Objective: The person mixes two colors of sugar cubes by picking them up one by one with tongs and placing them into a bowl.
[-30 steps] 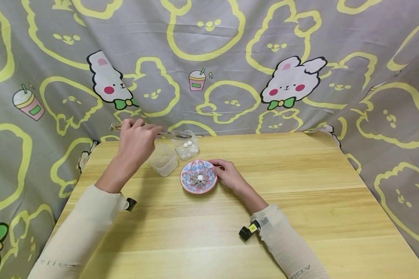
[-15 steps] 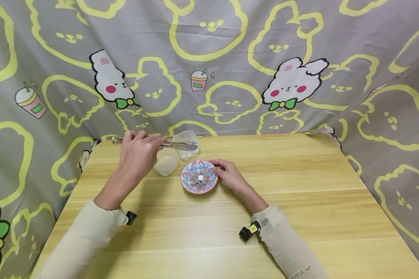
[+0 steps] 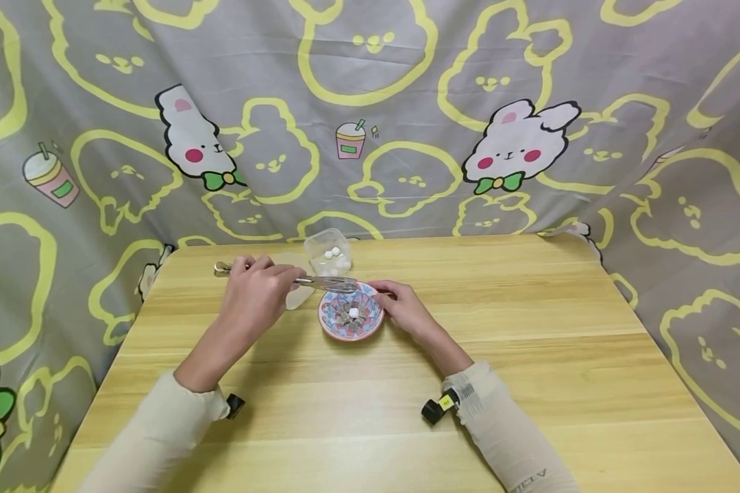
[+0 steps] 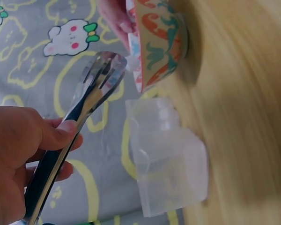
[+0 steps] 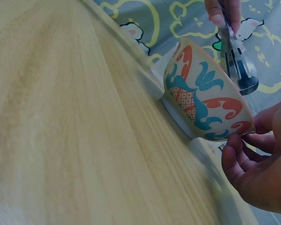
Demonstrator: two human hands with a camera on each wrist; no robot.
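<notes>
My left hand (image 3: 255, 294) grips a pair of metal tongs (image 3: 329, 283), whose head hangs over the far rim of a patterned bowl (image 3: 328, 327). In the left wrist view, a small white patch (image 4: 131, 63) shows by the tongs' tips, close to the bowl's rim. The bowl stands on the table with greyish-brown pieces (image 3: 344, 318) and one white piece (image 3: 354, 313) inside. At the bowl's right side my right hand (image 3: 405, 309) pinches the rim between thumb and fingers; the right wrist view shows this grip closely (image 5: 264, 154).
Behind the bowl stands a clear plastic container (image 3: 327, 241) with several small white pieces. A second translucent container (image 3: 299, 296) is beside it, partly hidden by my left hand. A patterned curtain (image 3: 407, 205) borders the wooden table (image 3: 530, 329) at the back and sides.
The tongs in my left hand have come from over the back container, toward me and right, to above the bowl. My right hand and the bowl have stayed put.
</notes>
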